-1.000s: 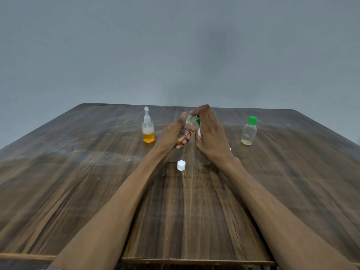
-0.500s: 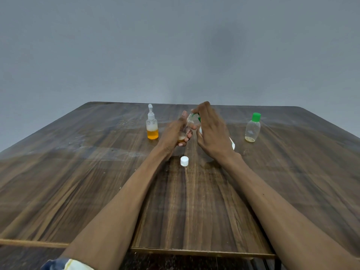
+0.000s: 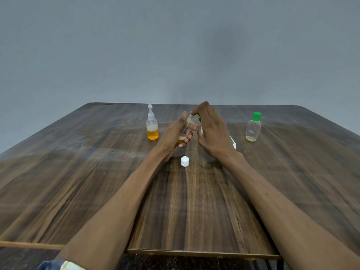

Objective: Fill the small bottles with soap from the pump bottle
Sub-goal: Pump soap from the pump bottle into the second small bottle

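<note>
No readable brand or label text anywhere; bottles are too small and partly hidden.

Left hand [image 3: 173,136] grips a small bottle [image 3: 182,138], fingers curled round it, fingertips showing on its right side. It holds a little amber liquid with foam on top and is open at the neck. Its white cap [image 3: 184,161] lies on the table [image 3: 97,191], just in front of the hands.

Right hand [image 3: 213,133] wraps the pump bottle [image 3: 233,143]; only a white-and-green sliver shows behind the palm and a green bit near the fingers. Fingers curl over the pump head, nozzle [image 3: 191,118] right at the small bottle's mouth. Whether it touches: cannot tell.

Spray bottle [image 3: 152,125], clear with a white top and orange liquid in its lower part, stands upright left of the hands, near but apart. Green-capped bottle [image 3: 253,127], clear with only a thin layer at the bottom, stands upright to the right, well apart from the right hand.

Near edge of the table runs under both forearms. Far edge is close behind the bottles. Wide bare wood left, right and in front of the cap.
</note>
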